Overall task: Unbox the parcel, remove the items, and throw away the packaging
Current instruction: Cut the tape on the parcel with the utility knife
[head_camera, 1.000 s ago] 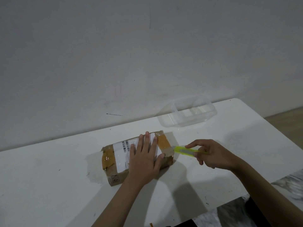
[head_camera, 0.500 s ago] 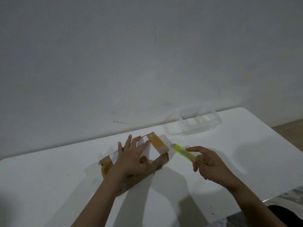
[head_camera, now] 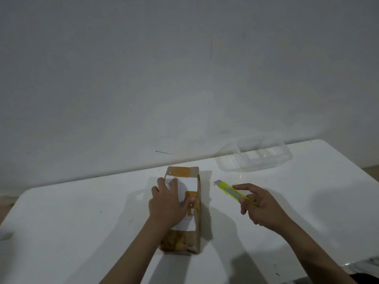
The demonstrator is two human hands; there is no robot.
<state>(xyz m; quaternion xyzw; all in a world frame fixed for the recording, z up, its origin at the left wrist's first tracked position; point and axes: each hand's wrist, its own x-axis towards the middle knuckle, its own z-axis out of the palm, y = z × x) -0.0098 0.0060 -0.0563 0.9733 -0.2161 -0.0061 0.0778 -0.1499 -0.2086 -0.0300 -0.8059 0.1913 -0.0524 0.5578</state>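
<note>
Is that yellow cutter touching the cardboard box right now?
Apart. The head view shows bare white table between the tip of the cutter, held in the right hand, and the parcel.

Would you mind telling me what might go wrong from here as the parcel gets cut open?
The left hand lies flat on the parcel, so a slip of the yellow cutter in the right hand might nick its fingers. A deep cut through the tape could also damage whatever is inside. The parcel may slide on the smooth white table.

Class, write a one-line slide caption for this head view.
Left hand steadies the taped parcel; right hand holds a yellow cutter.
</note>
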